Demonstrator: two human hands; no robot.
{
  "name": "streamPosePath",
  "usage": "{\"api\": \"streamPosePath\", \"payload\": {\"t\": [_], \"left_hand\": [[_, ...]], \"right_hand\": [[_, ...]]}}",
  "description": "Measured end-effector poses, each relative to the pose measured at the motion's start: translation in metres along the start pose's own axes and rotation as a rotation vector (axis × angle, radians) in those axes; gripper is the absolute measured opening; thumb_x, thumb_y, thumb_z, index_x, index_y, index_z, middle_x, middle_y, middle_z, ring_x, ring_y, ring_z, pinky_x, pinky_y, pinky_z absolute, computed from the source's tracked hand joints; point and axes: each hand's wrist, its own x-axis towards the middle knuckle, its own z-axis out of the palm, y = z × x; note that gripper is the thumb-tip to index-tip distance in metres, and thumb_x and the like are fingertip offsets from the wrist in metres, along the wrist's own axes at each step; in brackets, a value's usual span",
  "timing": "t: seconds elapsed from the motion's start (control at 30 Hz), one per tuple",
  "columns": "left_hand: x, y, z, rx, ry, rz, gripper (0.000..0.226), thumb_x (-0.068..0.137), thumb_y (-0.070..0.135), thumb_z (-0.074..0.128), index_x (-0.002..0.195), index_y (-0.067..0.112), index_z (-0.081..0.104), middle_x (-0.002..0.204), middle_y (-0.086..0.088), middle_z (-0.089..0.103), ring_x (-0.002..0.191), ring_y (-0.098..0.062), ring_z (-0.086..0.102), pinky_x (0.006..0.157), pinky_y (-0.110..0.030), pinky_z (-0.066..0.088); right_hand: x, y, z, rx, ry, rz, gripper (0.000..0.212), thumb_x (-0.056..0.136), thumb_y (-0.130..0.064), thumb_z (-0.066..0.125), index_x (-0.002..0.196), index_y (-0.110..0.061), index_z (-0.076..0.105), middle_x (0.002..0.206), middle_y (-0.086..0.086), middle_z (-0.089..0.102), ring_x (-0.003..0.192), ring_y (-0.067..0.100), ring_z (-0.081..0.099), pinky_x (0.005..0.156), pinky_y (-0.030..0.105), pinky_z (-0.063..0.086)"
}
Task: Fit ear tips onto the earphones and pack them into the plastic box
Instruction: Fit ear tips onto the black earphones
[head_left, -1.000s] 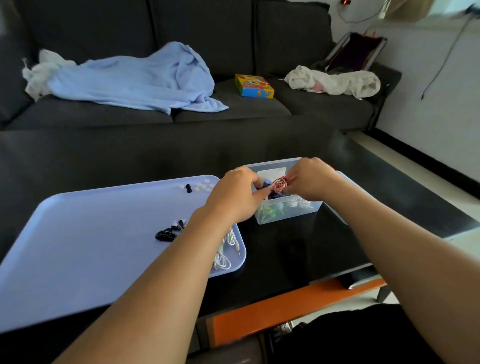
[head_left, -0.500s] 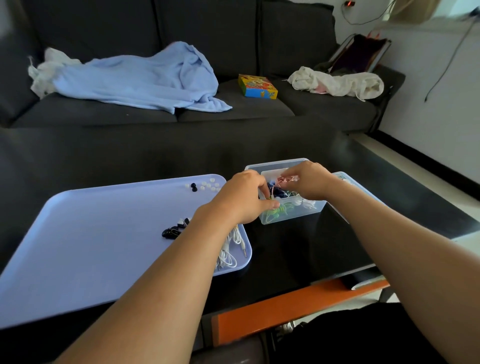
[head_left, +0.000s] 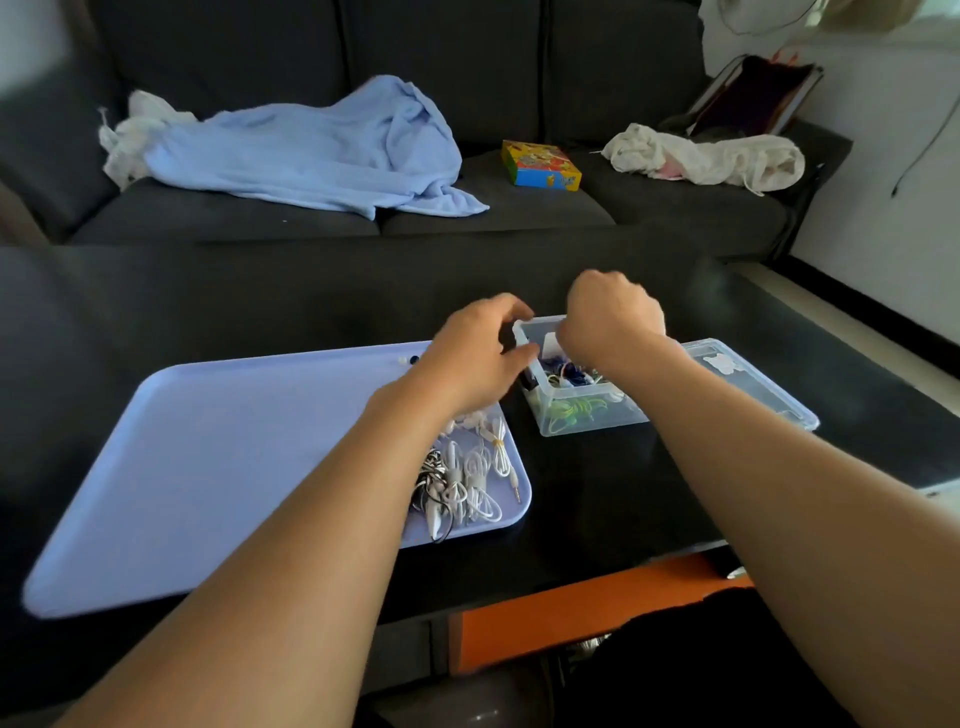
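Right hand (head_left: 613, 317) curled over clear plastic box (head_left: 582, 410), centre frame, contents of grip unclear | left hand (head_left: 480, 353) relaxed, empty | tip: tuck cable below rim.

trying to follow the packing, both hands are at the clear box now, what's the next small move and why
Probably take the left hand back to the tray for another set from the pile of earphones. The plastic box already holds several coiled sets, the left hand holds nothing, and unpacked cables still lie on the tray. What the right hand holds cannot be seen.
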Motion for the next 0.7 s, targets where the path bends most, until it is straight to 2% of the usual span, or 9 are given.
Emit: {"api": "streamPosePath", "payload": {"t": [0.07,0.1,0.17,0.23,0.33,0.43,0.57,0.63,0.7], "left_hand": [[-0.001,-0.01,-0.015,0.11,0.039,-0.057,0.016,0.096,0.024,0.059,0.111,0.024,0.064,0.115,0.002,0.067,0.1,-0.023,0.064,0.091,-0.041,0.052],[-0.005,-0.018,-0.022,0.181,0.036,-0.1,0.01,0.095,0.023,0.057,0.102,0.025,0.065,0.111,0.0,0.069,0.099,-0.025,0.064,0.091,-0.042,0.052],[-0.012,-0.033,-0.03,0.3,-0.004,-0.203,0.012,0.093,0.021,0.056,0.09,0.029,0.065,0.107,-0.002,0.07,0.097,-0.028,0.065,0.088,-0.041,0.053],[-0.022,-0.051,-0.038,0.379,-0.061,-0.308,0.018,0.09,0.018,0.054,0.083,0.028,0.067,0.104,-0.002,0.07,0.095,-0.027,0.066,0.086,-0.037,0.055],[-0.036,-0.071,-0.053,0.453,-0.167,-0.426,0.018,0.092,0.024,0.053,0.087,0.02,0.07,0.093,-0.006,0.074,0.081,-0.026,0.071,0.079,-0.032,0.057],[-0.048,-0.084,-0.068,0.406,-0.254,-0.548,0.019,0.098,0.027,0.05,0.095,0.015,0.065,0.087,-0.012,0.075,0.075,-0.03,0.074,0.072,-0.033,0.06],[-0.06,-0.098,-0.079,0.311,-0.343,-0.672,0.018,0.096,0.014,0.049,0.095,0.009,0.067,0.09,-0.015,0.075,0.08,-0.031,0.075,0.069,-0.037,0.063],[-0.062,-0.098,-0.08,0.265,-0.373,-0.685,0.019,0.097,0.013,0.051,0.096,0.004,0.068,0.087,-0.016,0.075,0.075,-0.031,0.073,0.064,-0.034,0.061],[-0.063,-0.093,-0.08,0.22,-0.407,-0.701,0.02,0.098,0.012,0.05,0.1,0.0,0.067,0.085,-0.016,0.073,0.071,-0.03,0.069,0.065,-0.034,0.06]], "right_hand": [[-0.006,-0.021,-0.009,0.136,0.077,-0.088,0.009,0.089,-0.021,0.063,0.094,-0.014,0.064,0.093,0.003,0.061,0.084,0.025,0.062,0.074,0.038,0.054],[-0.011,-0.033,-0.008,0.219,0.046,-0.147,0.013,0.087,-0.025,0.063,0.092,-0.014,0.068,0.091,0.003,0.065,0.081,0.024,0.065,0.073,0.039,0.058],[-0.019,-0.047,0.005,0.292,-0.088,-0.279,0.014,0.083,-0.028,0.067,0.088,-0.018,0.074,0.086,0.002,0.07,0.077,0.021,0.067,0.073,0.04,0.061],[-0.029,-0.058,0.016,0.289,-0.231,-0.419,0.014,0.084,-0.022,0.068,0.086,-0.013,0.078,0.079,0.002,0.072,0.068,0.013,0.066,0.073,0.035,0.061],[-0.036,-0.07,0.024,0.39,-0.431,-0.546,0.014,0.086,-0.014,0.066,0.086,-0.01,0.079,0.072,0.002,0.074,0.055,0.005,0.066,0.066,0.026,0.061],[-0.039,-0.08,0.035,0.377,-0.549,-0.576,0.017,0.085,-0.027,0.075,0.08,-0.011,0.078,0.072,0.004,0.075,0.063,0.014,0.07,0.067,0.028,0.06],[-0.049,-0.102,0.052,0.166,-0.463,-0.59,0.05,0.069,-0.053,0.085,0.06,-0.008,0.064,0.055,0.0,0.061,0.054,0.013,0.054,0.056,0.028,0.044],[-0.053,-0.112,0.058,0.084,-0.402,-0.559,0.054,0.065,-0.051,0.088,0.056,-0.011,0.053,0.053,-0.001,0.053,0.054,0.017,0.05,0.057,0.03,0.044],[-0.053,-0.119,0.063,0.07,-0.405,-0.545,0.05,0.067,-0.042,0.089,0.056,-0.013,0.049,0.054,0.0,0.051,0.054,0.017,0.05,0.06,0.032,0.048]]}}
